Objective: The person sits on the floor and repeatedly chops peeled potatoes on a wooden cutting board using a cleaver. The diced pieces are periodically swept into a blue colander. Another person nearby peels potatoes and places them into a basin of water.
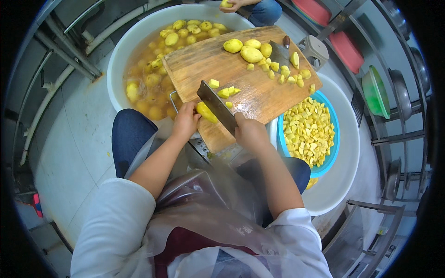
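My right hand (253,135) grips a cleaver (218,107), its dark blade slanting across the front of a wooden cutting board (194,74). Just left of the blade, my left hand (185,120) steadies a peeled potato (206,112) on the board. Cut potato pieces (227,92) lie on the far side of the blade. Toward the back of the board sit several whole peeled potatoes (251,54) and many small cubes (285,72). A second cleaver (279,52) with a brown wooden handle lies among them.
Behind the board's left side, a large white tub (116,74) holds potatoes in cloudy water. At right, a blue basin (336,139) full of potato cubes rests in another white tub (351,166). Another person's hand (235,5) holds a potato at the top. Metal shelving (396,139) carries basins; a plastic stool (314,52) stands nearby.
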`<state>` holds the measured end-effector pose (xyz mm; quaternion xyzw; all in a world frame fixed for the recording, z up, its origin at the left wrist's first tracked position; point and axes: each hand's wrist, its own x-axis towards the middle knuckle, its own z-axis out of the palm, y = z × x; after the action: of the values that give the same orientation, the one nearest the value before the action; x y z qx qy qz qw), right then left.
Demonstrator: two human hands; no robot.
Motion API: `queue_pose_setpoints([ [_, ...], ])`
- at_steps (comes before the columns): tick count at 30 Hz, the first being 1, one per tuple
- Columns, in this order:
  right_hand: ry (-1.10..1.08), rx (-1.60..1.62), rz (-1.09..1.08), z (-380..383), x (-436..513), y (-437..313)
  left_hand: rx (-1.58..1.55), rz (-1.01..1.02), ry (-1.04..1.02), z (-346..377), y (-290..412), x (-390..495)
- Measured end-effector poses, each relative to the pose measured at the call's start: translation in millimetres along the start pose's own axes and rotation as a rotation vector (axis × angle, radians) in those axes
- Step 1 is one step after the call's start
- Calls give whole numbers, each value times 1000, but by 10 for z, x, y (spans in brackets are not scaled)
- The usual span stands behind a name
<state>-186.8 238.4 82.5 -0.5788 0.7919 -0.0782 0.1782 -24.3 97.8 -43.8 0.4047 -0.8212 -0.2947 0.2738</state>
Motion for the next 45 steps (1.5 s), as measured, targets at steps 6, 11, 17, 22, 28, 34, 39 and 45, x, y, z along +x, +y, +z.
queue_pose_setpoints([
  [6,-8,-15,-23,-10,50,-81,-57,-9,54,42,-28,-19],
  [11,-119,-16,1,-154,40,-68,-150,-76,45,25,63,-14],
  [17,-121,-77,-34,187,248,-263,-56,35,100,89,-22,-43],
  [22,155,-416,-149,750,219,-666,-11,-128,-6,59,-125,-115],
  [28,135,47,8,329,51,-71,-6,56,-66,28,-51,44],
  [34,179,57,139,45,27,76,186,352,-307,-183,161,327],
  [39,155,78,108,21,6,14,228,39,-253,-60,272,80],
  [45,58,12,27,166,-4,-189,-136,-129,-24,127,71,-163],
])
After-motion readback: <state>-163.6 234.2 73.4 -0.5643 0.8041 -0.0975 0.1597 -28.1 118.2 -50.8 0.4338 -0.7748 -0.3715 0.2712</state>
